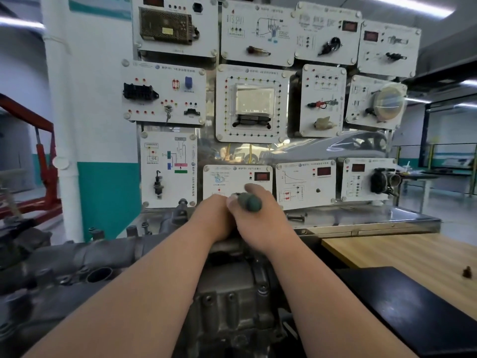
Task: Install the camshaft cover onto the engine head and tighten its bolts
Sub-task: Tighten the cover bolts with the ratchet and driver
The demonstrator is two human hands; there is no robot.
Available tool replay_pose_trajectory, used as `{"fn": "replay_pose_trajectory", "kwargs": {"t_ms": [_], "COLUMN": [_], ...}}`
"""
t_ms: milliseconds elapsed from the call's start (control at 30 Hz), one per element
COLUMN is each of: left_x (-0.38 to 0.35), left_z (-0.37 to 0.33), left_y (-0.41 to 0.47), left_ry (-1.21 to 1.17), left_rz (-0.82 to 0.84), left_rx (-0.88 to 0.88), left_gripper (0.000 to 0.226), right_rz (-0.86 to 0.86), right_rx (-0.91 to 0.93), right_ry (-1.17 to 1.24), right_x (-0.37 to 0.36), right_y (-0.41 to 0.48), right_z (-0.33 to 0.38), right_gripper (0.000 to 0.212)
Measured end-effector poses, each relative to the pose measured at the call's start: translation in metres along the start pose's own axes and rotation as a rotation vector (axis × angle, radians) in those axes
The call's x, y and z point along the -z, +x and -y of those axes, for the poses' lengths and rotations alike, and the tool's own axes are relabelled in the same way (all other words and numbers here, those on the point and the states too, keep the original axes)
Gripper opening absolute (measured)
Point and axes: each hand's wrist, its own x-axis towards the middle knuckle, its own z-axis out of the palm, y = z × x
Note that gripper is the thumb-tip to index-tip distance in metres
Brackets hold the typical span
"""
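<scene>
A grey cast engine head [227,306] fills the lower middle, with its cover part [103,254] running off to the left. My right hand [258,218] grips a tool by its dark green handle [249,201] above the far end of the engine. My left hand [215,218] lies close against it on the left, fingers bent over the metal edge; what they touch is hidden. The tool's tip and the bolt under it are hidden behind both hands. A loose bolt [295,217] lies on the metal shelf just right of my hands.
A board of white training panels [250,104] stands right behind the engine. A wooden table [402,251] with a black mat [413,306] and a small dark part [466,272] is on the right. A red hoist frame [44,161] stands at far left.
</scene>
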Motion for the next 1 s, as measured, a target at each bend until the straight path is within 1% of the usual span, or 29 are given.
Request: {"fn": "replay_pose_trajectory", "kwargs": {"t_ms": [33,67,100,167,267,300,333,433,467,533,567,633,700,733,800,833,933,1000], "left_x": [-0.001,0.0,-0.001,-0.004,-0.003,-0.004,-0.004,-0.003,-0.002,0.003,0.004,0.005,0.003,0.001,-0.002,-0.003,-0.002,-0.002], "left_z": [0.003,0.003,0.004,0.007,0.006,0.007,0.007,0.007,0.006,0.004,0.003,0.003,0.007,0.009,0.01,0.01,0.007,0.005], "left_y": [0.002,0.004,0.002,0.004,0.004,0.005,0.004,0.003,0.002,0.001,0.001,0.001,0.003,0.004,0.006,0.006,0.008,0.009], "left_ry": [-0.033,-0.025,0.024,0.019,-0.034,-0.042,-0.039,-0.055,-0.049,0.027,0.064,0.111,0.084,0.032,-0.134,-0.169,-0.088,-0.049], "left_rz": [-0.026,-0.058,-0.044,-0.041,-0.018,-0.02,-0.017,-0.007,-0.007,0.019,0.038,0.054,0.025,-0.012,-0.061,-0.081,-0.134,-0.148], "left_rx": [0.002,-0.015,-0.051,-0.108,-0.116,-0.123,-0.132,-0.127,-0.129,-0.136,-0.143,-0.168,-0.162,-0.147,-0.103,-0.095,-0.131,-0.146], "left_gripper": [0.02,0.027,0.032,0.039,0.041,0.041,0.04,0.038,0.035,0.023,0.023,0.025,0.016,0.012,0.012,0.011,0.011,0.012], "right_rz": [-0.014,-0.002,0.023,0.06,0.043,0.05,0.067,0.1,0.109,0.124,0.129,0.148,0.16,0.152,0.119,0.102,0.042,0.034], "right_rx": [-0.076,-0.13,-0.166,-0.218,-0.368,-0.411,-0.42,-0.321,-0.275,-0.183,-0.146,-0.11,-0.095,-0.077,-0.045,-0.033,-0.017,-0.05], "right_ry": [-0.067,-0.171,-0.225,-0.14,0.125,0.178,0.178,0.051,-0.008,-0.156,-0.195,-0.159,-0.159,-0.213,-0.334,-0.368,-0.424,-0.397], "right_x": [0.0,0.0,0.001,0.003,0.009,0.009,0.009,0.008,0.006,0.0,-0.003,-0.008,-0.012,-0.013,-0.014,-0.014,-0.015,-0.012], "right_y": [0.003,0.007,0.01,0.013,0.017,0.018,0.018,0.015,0.015,0.014,0.015,0.016,0.017,0.017,0.016,0.014,0.01,0.009], "right_z": [-0.001,-0.002,-0.002,-0.001,-0.001,-0.002,-0.002,-0.001,-0.002,-0.005,-0.006,-0.009,-0.013,-0.015,-0.015,-0.013,-0.01,-0.007], "right_gripper": [0.051,0.052,0.052,0.053,0.06,0.061,0.06,0.053,0.056,0.071,0.075,0.072,0.066,0.063,0.055,0.053,0.053,0.054]}}
